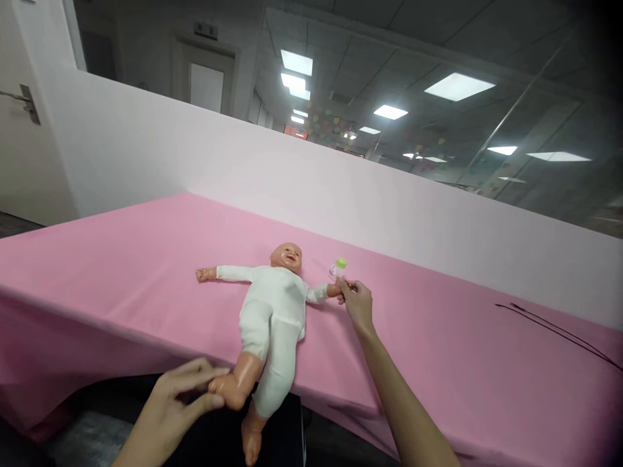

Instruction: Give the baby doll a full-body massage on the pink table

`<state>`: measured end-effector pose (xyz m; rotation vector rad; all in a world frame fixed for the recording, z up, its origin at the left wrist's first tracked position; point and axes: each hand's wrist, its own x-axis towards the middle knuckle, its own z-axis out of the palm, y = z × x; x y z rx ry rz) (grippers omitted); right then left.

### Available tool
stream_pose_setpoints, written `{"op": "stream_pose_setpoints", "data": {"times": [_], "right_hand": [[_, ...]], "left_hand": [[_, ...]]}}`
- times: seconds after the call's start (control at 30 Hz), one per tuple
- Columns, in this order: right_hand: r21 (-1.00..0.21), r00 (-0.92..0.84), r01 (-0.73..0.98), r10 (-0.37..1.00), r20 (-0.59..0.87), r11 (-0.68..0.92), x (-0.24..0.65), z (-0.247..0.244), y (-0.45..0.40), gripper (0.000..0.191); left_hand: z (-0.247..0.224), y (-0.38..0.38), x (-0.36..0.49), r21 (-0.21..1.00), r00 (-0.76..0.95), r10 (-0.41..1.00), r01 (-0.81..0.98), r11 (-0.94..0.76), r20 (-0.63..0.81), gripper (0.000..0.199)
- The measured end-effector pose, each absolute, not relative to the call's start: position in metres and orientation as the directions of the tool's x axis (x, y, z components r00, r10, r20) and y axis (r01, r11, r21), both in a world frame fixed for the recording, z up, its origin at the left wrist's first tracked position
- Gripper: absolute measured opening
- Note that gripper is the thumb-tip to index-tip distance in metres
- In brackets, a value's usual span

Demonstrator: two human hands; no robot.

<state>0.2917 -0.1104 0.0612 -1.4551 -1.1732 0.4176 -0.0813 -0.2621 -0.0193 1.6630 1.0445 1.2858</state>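
Note:
A baby doll (275,295) with a white cloth body and bare plastic head, hands and feet lies on its back on the pink-covered table. Its legs hang over the front edge. Fingers and thumb of my left hand (172,402) close around the toes of one doll foot (233,389). My right hand (357,301) pinches the doll's hand on the right side, that arm stretched outward. Just behind my right fingers stands a small clear bottle with a green cap (341,264). The doll's other arm (228,273) reaches out to the left.
Black thin cables (559,331) lie on the right part of the pink tablecloth (438,350). A low white wall (341,188) with glass above runs along the back. A door (34,130) with a handle is at the far left.

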Motion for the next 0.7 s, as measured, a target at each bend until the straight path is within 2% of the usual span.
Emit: {"op": "stream_pose_setpoints", "data": {"times": [0.07,0.17,0.23,0.3,0.4,0.5,0.6,0.7], "right_hand": [[-0.849,0.304,0.446,0.844,0.441,0.283,0.261,0.077,-0.124,0.046],[-0.711,0.017,0.557,0.85,0.526,0.429,0.216,0.074,-0.146,0.038],[-0.611,-0.13,0.616,0.83,0.543,0.497,0.196,0.061,-0.157,0.032],[-0.583,-0.158,0.632,0.822,0.547,0.51,0.19,0.051,-0.162,0.028],[-0.726,-0.037,0.527,0.865,0.5,0.442,0.204,0.055,-0.153,0.034],[-0.867,0.181,0.356,0.885,0.43,0.348,0.239,0.072,-0.131,0.045],[-0.902,0.395,0.326,0.826,0.401,0.282,0.28,0.069,-0.108,0.049],[-0.941,0.538,0.305,0.788,0.3,0.15,0.314,0.04,-0.098,0.053]], "left_hand": [[0.0,-0.235,-0.067,0.921,0.081,0.927,0.112,-0.374,0.367,0.022],[0.022,-0.186,-0.038,0.921,-0.068,0.918,0.059,-0.386,0.39,0.029],[0.029,-0.159,-0.022,0.929,-0.029,0.929,-0.013,-0.369,0.368,0.033],[0.032,-0.146,-0.015,0.938,0.043,0.938,-0.074,-0.34,0.343,0.035],[0.032,-0.163,-0.023,0.934,0.032,0.933,-0.03,-0.357,0.358,0.033],[0.023,-0.209,-0.047,0.913,0.043,0.917,0.087,-0.399,0.397,0.024],[-0.007,-0.256,-0.071,0.875,0.183,0.889,0.178,-0.45,0.42,0.015],[-0.051,-0.285,-0.086,0.832,0.268,0.844,0.195,-0.519,0.464,0.016]]}}
